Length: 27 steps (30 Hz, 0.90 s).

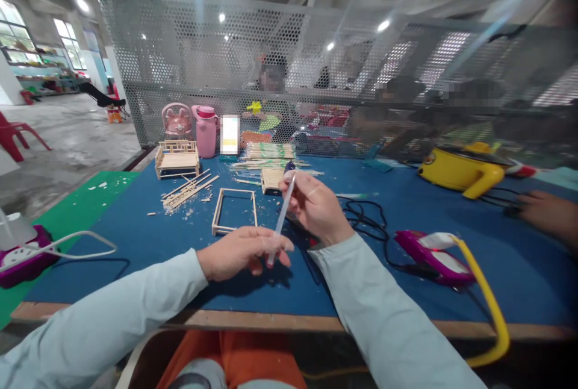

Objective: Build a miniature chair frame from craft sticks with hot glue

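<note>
A translucent glue stick (283, 211) slants between my two hands above the blue table. My left hand (246, 252) pinches its lower end between thumb and fingers. Its upper end is in the fingers of my right hand (313, 203), which are closed. Just beyond my left hand stands an open wooden frame (235, 211). Behind my right hand, partly hidden, is a small slatted wooden piece (271, 180). Loose wooden sticks (189, 190) lie among shavings to the left, and a small wooden bench (177, 160) stands behind them.
Bundled sticks (270, 150), a pink bottle (206, 131) and a lit phone (230, 135) stand near the mesh partition (194, 52). Purple power strips (433, 256) with cables lie at both sides. A yellow pot (458, 169) and another person's hand (548, 211) are at the right.
</note>
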### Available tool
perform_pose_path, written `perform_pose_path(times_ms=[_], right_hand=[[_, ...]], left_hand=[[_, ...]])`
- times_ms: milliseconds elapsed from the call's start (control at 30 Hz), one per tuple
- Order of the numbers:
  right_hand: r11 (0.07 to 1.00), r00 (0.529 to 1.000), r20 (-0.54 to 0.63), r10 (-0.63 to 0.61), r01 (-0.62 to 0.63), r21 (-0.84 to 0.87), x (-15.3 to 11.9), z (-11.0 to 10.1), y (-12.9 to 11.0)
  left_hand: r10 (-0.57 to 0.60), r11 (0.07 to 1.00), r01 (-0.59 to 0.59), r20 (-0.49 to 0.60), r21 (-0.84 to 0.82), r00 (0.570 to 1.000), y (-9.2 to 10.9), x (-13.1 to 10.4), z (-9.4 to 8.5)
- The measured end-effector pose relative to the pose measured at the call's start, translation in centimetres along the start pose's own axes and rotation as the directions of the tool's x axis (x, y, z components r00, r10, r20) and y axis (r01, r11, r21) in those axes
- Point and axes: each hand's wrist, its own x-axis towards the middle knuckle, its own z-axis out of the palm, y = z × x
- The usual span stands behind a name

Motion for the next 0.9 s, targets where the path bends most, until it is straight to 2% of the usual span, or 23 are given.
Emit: perform_pose_path(times_ms=[67, 167, 300, 500, 767, 900], right_hand=[[1.0, 0.996, 0.089, 0.03, -0.03, 0.002, -0.3, 0.7, 0.4], [1.0, 0.992, 0.128, 0.016, -0.018, 0.014, -0.5, 0.9, 0.6], [0.998, 0.994, 0.104, -0.023, 0.017, 0.058, -0.5, -0.1, 0.1], [0.998, 0.995, 0.073, -0.061, 0.06, 0.019, -0.8, -0.5, -0.3], [0.996, 0.993, 0.08, -0.09, 0.092, -0.019, -1.2, 0.8, -0.1], [0.994, 0.994, 0.045, -0.104, 0.105, -0.017, -1.4, 0.9, -0.3]], left_hand=[[-0.046, 0.996, 0.046, -0.001, -0.082, 0.999, 0.4, 0.0, -0.2], [-0.126, 0.987, 0.124, -0.005, -0.106, 0.992, 0.6, 0.0, -0.3], [0.0, 1.0, -0.002, -0.153, -0.011, 0.988, 0.4, 0.0, -0.3], [-0.111, 0.991, 0.105, -0.077, -0.079, 0.991, 0.6, 0.0, -0.4], [-0.092, 0.993, 0.078, -0.178, -0.084, 0.98, -0.5, 0.5, -0.1], [-0.098, 0.989, 0.077, -0.177, -0.122, 0.979, -0.6, 0.4, 0.1]])
